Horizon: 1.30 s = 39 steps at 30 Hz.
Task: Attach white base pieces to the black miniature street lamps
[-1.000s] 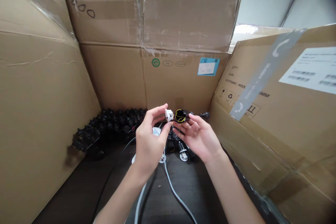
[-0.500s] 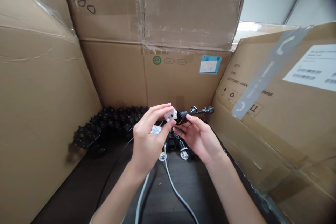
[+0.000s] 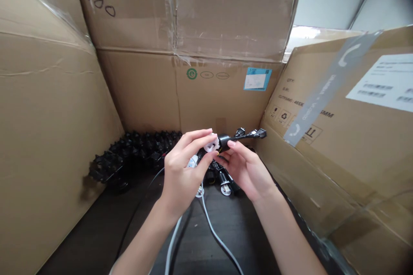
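My left hand [image 3: 182, 172] pinches a small white socket insert [image 3: 212, 146] between thumb and fingertips. Its end sits against the open end of a black lamp holder [image 3: 224, 142], and little of the yellow wire inside shows. My right hand [image 3: 243, 169] holds that black holder from below with its fingertips. A short black lead [image 3: 250, 135] with small fittings runs from the holder to the upper right. The joint between the white and black parts is partly hidden by my fingers.
Several black parts lie heaped [image 3: 134, 154] behind my left hand, with finished white-capped sockets [image 3: 225, 184] below my hands. White cables [image 3: 208, 217] trail across the dark tabletop [image 3: 97, 227]. Cardboard cartons [image 3: 54, 116] wall the left, back and right.
The white insert has moved from beside the black holder's opening to against it, covering the yellow wire. The holder has turned, swinging its black lead up to the right.
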Each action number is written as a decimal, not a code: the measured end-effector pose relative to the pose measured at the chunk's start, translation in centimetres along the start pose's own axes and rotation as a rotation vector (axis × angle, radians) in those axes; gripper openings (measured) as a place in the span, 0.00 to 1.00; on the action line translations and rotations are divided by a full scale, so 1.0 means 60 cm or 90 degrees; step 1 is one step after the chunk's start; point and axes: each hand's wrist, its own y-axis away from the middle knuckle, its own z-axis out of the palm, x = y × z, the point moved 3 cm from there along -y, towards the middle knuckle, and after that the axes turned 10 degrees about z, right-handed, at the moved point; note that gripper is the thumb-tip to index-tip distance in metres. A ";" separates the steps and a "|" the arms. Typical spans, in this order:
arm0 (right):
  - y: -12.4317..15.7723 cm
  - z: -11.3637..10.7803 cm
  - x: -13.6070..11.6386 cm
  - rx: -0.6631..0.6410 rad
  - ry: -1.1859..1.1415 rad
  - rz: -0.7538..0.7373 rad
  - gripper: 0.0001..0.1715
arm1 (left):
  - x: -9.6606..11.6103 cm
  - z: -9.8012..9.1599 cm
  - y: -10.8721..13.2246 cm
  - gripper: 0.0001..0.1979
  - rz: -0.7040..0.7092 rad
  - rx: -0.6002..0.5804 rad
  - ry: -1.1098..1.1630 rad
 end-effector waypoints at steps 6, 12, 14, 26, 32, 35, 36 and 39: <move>0.002 0.001 -0.001 -0.011 0.006 -0.007 0.04 | 0.002 0.000 -0.002 0.13 0.022 -0.009 -0.039; 0.005 0.003 -0.003 -0.003 0.004 -0.005 0.04 | 0.004 0.004 -0.001 0.13 0.019 -0.006 -0.016; 0.005 0.003 -0.003 0.004 0.004 -0.004 0.05 | 0.003 0.006 0.002 0.14 0.012 -0.006 0.003; 0.006 0.008 -0.002 0.001 0.015 0.008 0.06 | 0.004 0.009 0.006 0.15 0.019 -0.013 -0.005; 0.006 0.010 0.004 -0.005 0.015 0.020 0.08 | 0.004 0.007 0.004 0.14 0.028 -0.004 -0.031; 0.007 0.013 0.009 -0.013 0.019 0.026 0.10 | 0.003 0.006 0.003 0.14 0.024 0.001 -0.033; 0.006 0.015 0.011 -0.015 0.020 0.033 0.11 | 0.003 0.005 0.003 0.14 0.024 0.002 -0.031; 0.006 0.019 0.016 -0.027 0.009 0.053 0.12 | 0.004 0.004 0.003 0.14 0.025 0.003 -0.028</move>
